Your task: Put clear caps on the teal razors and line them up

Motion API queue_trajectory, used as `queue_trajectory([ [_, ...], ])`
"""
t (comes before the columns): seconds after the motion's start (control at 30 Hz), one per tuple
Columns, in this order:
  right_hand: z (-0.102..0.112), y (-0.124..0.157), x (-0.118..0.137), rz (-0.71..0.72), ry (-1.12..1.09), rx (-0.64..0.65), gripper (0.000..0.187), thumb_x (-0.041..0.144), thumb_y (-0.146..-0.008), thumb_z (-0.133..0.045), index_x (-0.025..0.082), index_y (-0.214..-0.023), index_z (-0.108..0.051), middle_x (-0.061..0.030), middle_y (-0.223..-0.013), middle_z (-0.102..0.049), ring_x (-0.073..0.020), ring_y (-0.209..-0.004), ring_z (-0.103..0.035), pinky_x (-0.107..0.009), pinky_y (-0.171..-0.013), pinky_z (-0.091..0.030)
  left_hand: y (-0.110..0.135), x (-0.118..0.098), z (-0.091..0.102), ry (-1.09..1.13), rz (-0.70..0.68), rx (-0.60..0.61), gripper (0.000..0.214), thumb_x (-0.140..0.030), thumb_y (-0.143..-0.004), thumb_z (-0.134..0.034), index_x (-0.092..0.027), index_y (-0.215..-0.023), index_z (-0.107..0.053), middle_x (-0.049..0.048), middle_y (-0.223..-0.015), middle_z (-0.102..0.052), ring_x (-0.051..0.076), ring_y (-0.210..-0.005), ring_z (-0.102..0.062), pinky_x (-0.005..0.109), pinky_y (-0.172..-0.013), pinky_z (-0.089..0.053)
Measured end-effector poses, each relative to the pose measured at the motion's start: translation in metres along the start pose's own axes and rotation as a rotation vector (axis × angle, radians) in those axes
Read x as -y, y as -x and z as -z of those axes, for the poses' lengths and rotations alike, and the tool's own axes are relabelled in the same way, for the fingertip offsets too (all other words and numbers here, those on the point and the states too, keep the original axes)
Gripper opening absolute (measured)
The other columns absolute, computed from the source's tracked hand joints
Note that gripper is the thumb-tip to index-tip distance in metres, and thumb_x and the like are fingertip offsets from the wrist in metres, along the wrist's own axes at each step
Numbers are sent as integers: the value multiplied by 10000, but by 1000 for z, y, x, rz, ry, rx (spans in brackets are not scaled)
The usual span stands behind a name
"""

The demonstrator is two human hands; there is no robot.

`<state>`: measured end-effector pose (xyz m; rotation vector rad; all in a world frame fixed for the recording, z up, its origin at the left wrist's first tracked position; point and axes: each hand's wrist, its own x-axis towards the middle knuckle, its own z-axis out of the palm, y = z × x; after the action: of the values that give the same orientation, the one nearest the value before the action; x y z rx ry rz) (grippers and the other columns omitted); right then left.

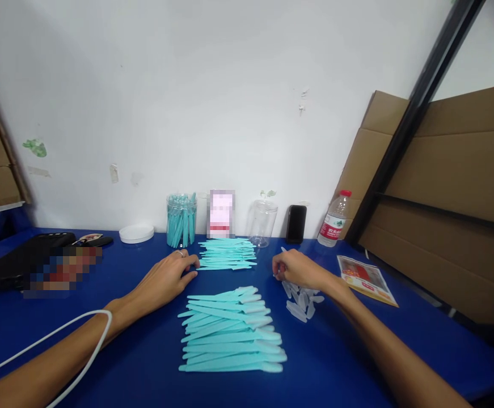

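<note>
My left hand [172, 277] rests at the left ends of the far pile of teal eyebrow razors [227, 254]. Its thumb and forefinger are apart, with nothing gripped between them. To the right of that pile, my right hand [293, 268] is closed, and a pale, translucent tip, apparently a blade cover [283, 249], pokes out above the fingers. Just below this hand lie several loose translucent blade covers [300, 303]. Nearest me is a larger pile of teal eyebrow razors [229, 334], with pale covered ends pointing right.
By the wall stand a clear jar of teal razors [181, 221], a clear jar [262, 224], a phone [296, 224] and a water bottle [335, 221]. A white lid [136, 233] and black bag [25, 260] lie left, a printed packet [366, 279] right. A white cable [102, 334] crosses my left forearm.
</note>
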<state>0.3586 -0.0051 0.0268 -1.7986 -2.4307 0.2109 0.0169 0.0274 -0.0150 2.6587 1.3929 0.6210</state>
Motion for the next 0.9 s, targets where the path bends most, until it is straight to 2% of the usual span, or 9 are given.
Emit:
queue_trajectory([
  [0.1, -3, 1, 5, -12, 41, -46, 211, 46, -717, -542, 191, -765, -688, -44, -775, -678, -173, -749, -595, -246, -586, -307, 0, 0, -1, -12, 3, 2, 132, -291, -903, -457, -232, -895, -575, 20, -838, -559, 200, -751, -550, 294, -645, -373],
  [0.23, -9, 0, 10, -32, 84, -125, 126, 98, -748, -541, 170, -745, -645, -80, -823, -672, -194, -737, -579, -270, -572, -267, 1, -2, -2, -24, -21, -10, 162, -240, -922, -373, -212, -838, -509, 45, -885, -556, 205, -762, -537, 310, -667, -380],
  [0.4, -15, -6, 10, -65, 52, -235, 131, 159, -807, -508, 176, -753, -626, -85, -823, -676, -208, -740, -582, -278, -573, -255, 2, -4, -1, -3, -35, -38, 202, -276, -960, -306, -214, -845, -461, 52, -866, -545, 216, -767, -527, 329, -694, -378],
  [0.63, -13, -13, 9, -100, -168, -345, 146, 196, -804, -497, 182, -776, -640, -37, -742, -675, -180, -710, -596, -252, -606, -337, -2, -4, -4, 147, 57, -102, 196, -295, -953, -302, -231, -803, -411, 7, -764, -536, 190, -684, -511, 302, -638, -365],
  [0.9, -10, -16, 11, -101, -491, -354, 214, 286, -783, -477, 156, -736, -641, -27, -670, -643, -152, -616, -565, -233, -566, -387, -6, -4, 3, 327, 194, -181, 222, -374, -924, -329, -231, -789, -433, -33, -648, -472, 183, -635, -501, 285, -594, -348],
])
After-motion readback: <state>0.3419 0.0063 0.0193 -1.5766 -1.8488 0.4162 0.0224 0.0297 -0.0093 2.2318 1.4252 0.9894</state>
